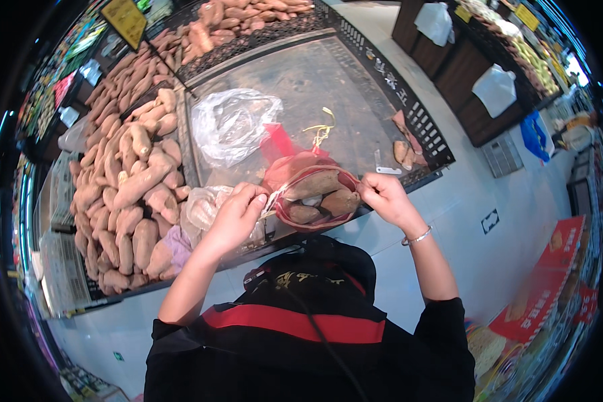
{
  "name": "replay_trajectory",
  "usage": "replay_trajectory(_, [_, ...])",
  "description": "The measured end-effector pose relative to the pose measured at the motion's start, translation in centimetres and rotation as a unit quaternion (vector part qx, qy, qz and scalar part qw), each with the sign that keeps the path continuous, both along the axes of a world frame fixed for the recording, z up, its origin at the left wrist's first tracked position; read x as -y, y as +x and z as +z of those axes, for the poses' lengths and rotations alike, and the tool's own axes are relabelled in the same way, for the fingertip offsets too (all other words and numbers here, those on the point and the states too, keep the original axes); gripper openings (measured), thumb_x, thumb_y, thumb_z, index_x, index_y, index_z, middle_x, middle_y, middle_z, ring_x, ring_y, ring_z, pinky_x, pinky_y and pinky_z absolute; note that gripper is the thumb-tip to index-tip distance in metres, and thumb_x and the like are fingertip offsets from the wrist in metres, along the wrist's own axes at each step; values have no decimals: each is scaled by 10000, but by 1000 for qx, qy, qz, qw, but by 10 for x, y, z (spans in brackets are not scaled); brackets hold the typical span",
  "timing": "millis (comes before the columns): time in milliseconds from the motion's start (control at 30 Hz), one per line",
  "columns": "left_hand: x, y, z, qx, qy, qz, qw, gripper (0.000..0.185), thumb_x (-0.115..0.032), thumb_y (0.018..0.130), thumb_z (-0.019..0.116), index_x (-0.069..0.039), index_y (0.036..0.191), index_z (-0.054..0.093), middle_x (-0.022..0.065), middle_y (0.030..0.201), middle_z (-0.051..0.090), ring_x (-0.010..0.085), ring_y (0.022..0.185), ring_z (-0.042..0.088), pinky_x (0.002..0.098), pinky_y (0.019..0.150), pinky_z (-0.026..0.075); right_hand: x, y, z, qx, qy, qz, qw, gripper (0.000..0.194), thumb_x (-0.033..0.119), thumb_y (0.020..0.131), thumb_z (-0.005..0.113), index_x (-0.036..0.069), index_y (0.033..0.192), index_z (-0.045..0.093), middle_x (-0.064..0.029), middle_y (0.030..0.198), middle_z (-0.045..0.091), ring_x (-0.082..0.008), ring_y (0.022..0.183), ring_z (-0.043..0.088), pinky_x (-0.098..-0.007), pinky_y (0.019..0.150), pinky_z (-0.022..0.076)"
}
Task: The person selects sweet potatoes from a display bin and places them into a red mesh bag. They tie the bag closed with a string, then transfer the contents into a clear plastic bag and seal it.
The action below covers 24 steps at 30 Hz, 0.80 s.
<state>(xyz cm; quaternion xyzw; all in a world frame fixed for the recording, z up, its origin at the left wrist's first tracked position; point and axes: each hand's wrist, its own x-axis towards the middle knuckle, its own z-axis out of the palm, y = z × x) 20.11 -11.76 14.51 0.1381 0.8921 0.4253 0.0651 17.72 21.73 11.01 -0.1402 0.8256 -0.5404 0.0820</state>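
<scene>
A red mesh bag [309, 163] stands at the near edge of a display stand, its mouth spread towards me. Several brownish sweet potatoes [314, 185] show inside it. My left hand [242, 208] pinches pale strings at the left of the bag's rim. At the right side of the rim, the fingers of my right hand [386, 196] are closed on the mesh edge; a bracelet is on that wrist. Yellow string [322, 131] lies beyond the bag, and a crumpled clear plastic bag [231, 125] rests at the upper left of it.
Heaped sweet potatoes [130, 186] fill the left of the stand, with more at the back. A perforated black rim [422, 120] borders its right side. Near the right corner are a small light-coloured tool [388, 170] and some root pieces [404, 154]. A sign [124, 22] rises at the back left.
</scene>
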Motion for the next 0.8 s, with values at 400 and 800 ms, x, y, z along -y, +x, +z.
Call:
replay_trajectory(400, [-16,46,-3,159,185,168,955,255,-196,999,605,-35,1189,552,3,849,579,63,610,531,224,525,458,4,8,4,-123,-92,17,988,173,7,912,609,-18,756,538,-69,674,518,-156,615,484,-300,575,415])
replay_trajectory(800, [-29,18,-36,40,62,54,996,187,-134,987,550,-35,1145,551,76,798,568,116,711,517,287,630,427,5,12,16,-193,-34,46,980,168,-21,853,645,-21,727,533,-132,648,511,-284,583,538,-360,555,435])
